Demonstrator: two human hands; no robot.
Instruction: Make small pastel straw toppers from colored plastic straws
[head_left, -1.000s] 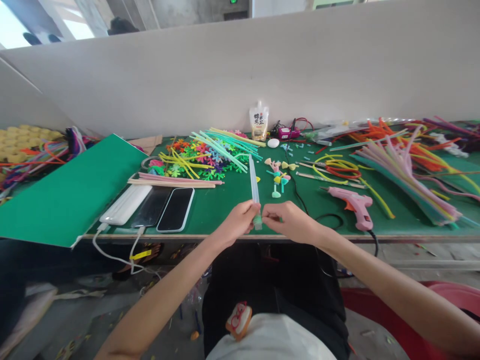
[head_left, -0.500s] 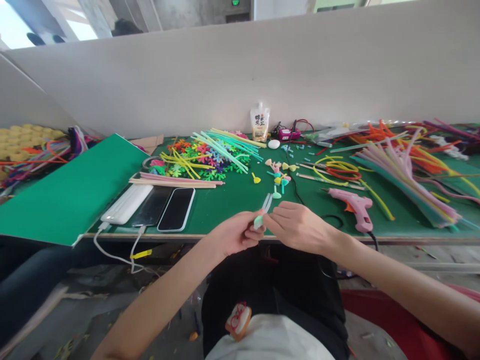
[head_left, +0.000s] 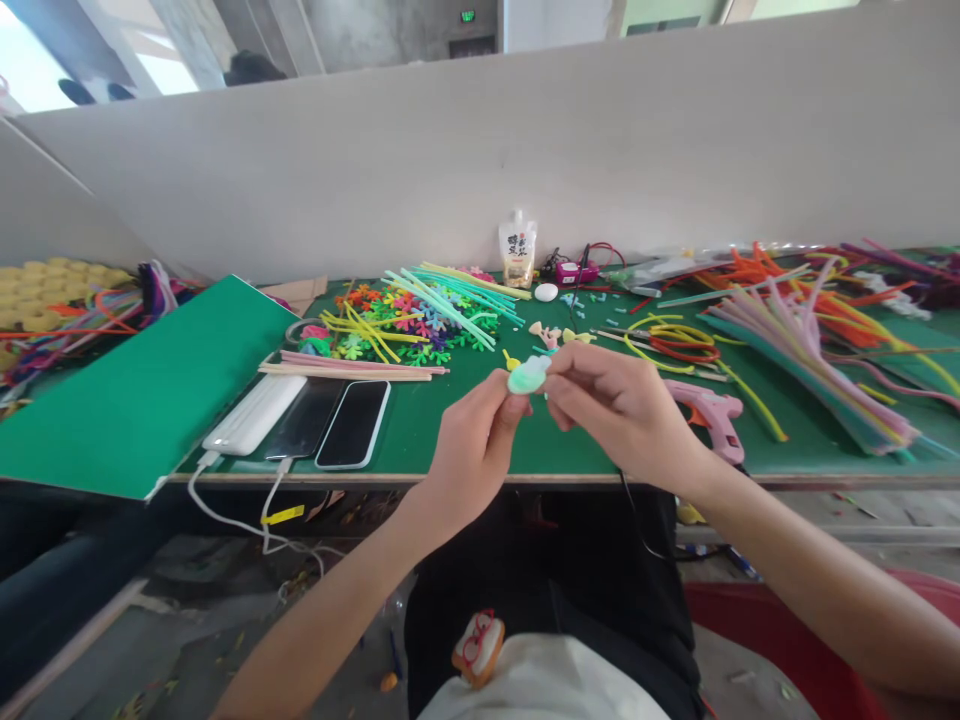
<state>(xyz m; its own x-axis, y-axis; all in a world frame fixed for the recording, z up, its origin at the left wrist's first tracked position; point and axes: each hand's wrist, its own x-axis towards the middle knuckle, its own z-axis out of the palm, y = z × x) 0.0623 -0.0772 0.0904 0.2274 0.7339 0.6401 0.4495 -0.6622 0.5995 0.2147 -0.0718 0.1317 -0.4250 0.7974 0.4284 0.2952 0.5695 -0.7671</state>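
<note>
Between the fingertips of my left hand [head_left: 480,430] is a small mint-green pipe-cleaner piece [head_left: 527,376], rounded, with a paler whitish-blue part on its upper right. My right hand [head_left: 607,400] pinches that paler side, and its fingers hide part of it. Both hands are raised over the front of the green table [head_left: 420,420]. Just behind them lie small bent pipe-cleaner pieces, among them a yellow one [head_left: 511,360] and a pink one [head_left: 551,335]; some are covered by my right hand.
A pink glue gun [head_left: 716,420] lies right of my right hand, partly hidden by it. Pipe-cleaner bundles [head_left: 817,360] spread on the right. Left are a phone [head_left: 354,425], a white power bank [head_left: 255,415], a green board [head_left: 150,385] and a colourful pile [head_left: 420,320].
Both hands have risen with the mint-green piece, away from the table's front edge. Pale strands stuck up from it before; now it looks rounded. My right hand now covers part of the glue gun.
</note>
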